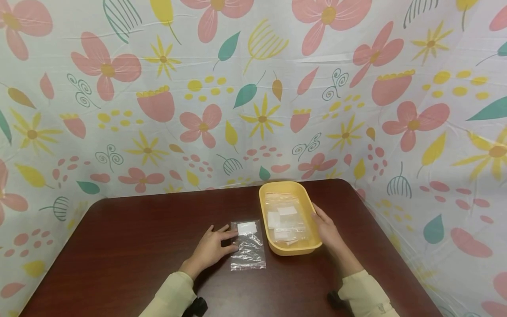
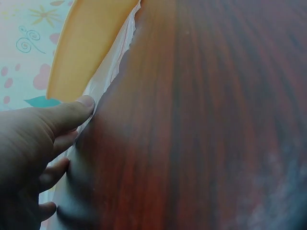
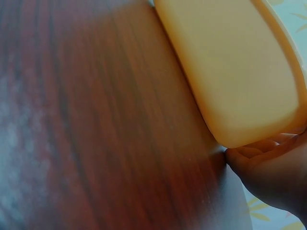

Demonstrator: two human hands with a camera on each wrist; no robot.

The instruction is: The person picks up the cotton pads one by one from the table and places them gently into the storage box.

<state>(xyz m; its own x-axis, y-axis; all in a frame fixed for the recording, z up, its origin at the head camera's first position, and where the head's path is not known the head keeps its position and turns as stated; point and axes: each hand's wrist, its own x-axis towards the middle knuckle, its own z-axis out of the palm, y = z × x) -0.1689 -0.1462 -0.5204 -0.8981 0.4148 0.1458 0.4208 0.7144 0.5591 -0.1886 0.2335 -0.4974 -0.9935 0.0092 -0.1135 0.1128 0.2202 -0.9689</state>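
Note:
A clear zip-lock bag point(image 1: 249, 253) with a white label lies flat on the dark wooden table, left of a yellow plastic tray point(image 1: 291, 250). My left hand point(image 1: 210, 247) rests at the bag's left edge, its fingers spread and touching the plastic. In the left wrist view the thumb point(image 2: 79, 111) lies against the bag's rim. At the tray's right side, my right hand point(image 1: 329, 230) grips the wall; some of its fingers are hidden behind the tray. Inside the tray lie several clear bags point(image 1: 287, 218) with white labels.
The brown table point(image 1: 150, 237) has rounded far corners. A flowered cloth point(image 1: 222, 92) hangs behind it and along both sides. Dark wrist devices point(image 1: 196, 307) sit below both sleeves.

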